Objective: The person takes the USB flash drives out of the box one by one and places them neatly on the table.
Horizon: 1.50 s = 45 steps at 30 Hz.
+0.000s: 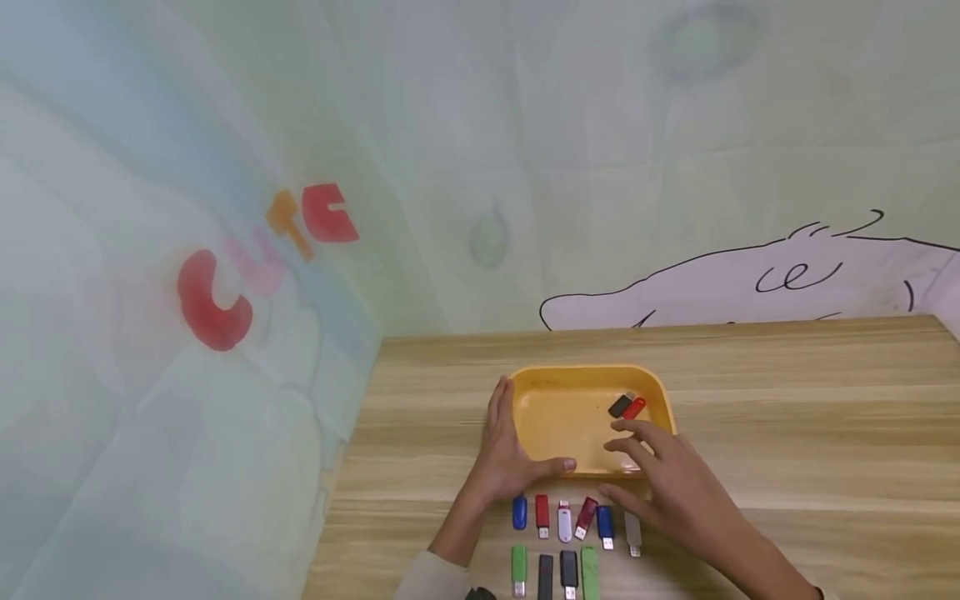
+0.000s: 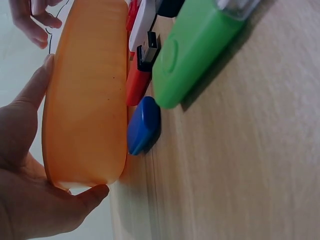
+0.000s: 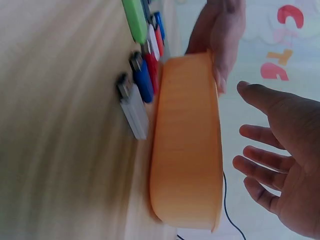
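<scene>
A yellow plastic tray (image 1: 558, 429) stands on the table. My left hand (image 1: 506, 462) grips its near left corner, thumb on the front rim and fingers along the left side. Over the tray's near right part hovers my right hand (image 1: 675, 479), fingers spread and loosely bent, holding nothing. Inside the tray, a black USB stick (image 1: 620, 406) and a red USB stick (image 1: 634, 408) lie side by side near the right wall. Just in front of the tray is a row of USB sticks, including a blue one (image 1: 519, 512), a white one (image 1: 564, 523) and a silver one (image 1: 633, 533).
A nearer row holds a green USB stick (image 1: 519, 567), a black one (image 1: 569, 571) and others, partly cut off by the frame's lower edge. The wooden table (image 1: 810, 417) meets a printed cloth backdrop (image 1: 450, 167) behind and to the left.
</scene>
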Each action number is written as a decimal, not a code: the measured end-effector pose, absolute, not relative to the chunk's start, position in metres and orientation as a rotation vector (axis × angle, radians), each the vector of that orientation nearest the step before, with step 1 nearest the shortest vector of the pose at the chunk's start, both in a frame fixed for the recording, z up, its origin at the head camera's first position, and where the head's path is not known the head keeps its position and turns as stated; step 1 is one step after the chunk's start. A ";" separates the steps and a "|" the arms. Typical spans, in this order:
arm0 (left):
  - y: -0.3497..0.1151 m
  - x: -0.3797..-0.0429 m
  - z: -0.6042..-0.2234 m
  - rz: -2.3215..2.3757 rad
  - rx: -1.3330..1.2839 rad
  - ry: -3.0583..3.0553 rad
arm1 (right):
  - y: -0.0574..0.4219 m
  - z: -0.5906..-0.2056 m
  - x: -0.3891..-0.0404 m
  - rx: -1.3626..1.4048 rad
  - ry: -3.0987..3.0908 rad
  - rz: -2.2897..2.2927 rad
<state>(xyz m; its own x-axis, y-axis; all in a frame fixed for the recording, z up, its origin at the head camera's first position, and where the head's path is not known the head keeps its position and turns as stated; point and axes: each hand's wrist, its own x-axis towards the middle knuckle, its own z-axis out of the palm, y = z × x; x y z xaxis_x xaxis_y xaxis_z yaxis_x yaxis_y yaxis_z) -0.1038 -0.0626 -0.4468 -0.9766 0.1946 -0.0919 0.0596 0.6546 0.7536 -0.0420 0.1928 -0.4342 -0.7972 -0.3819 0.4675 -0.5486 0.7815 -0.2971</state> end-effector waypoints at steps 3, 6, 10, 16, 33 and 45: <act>-0.063 -0.103 -0.447 1.231 0.216 2.700 | 0.195 -0.434 -0.052 0.689 -2.585 0.599; -0.062 -0.103 -0.446 1.233 0.219 2.697 | 0.198 -0.435 -0.062 0.687 -2.579 0.607; -0.061 -0.103 -0.446 1.223 0.214 2.709 | 0.201 -0.434 -0.075 0.675 -2.595 0.617; -0.059 -0.104 -0.446 1.217 0.193 2.703 | 0.203 -0.431 -0.095 0.543 -2.729 0.645; -0.057 -0.105 -0.448 1.249 0.209 2.693 | 0.202 -0.443 -0.129 0.418 -2.900 0.600; -0.056 -0.102 -0.447 1.241 0.217 2.686 | 0.191 -0.450 -0.127 0.387 -2.979 0.327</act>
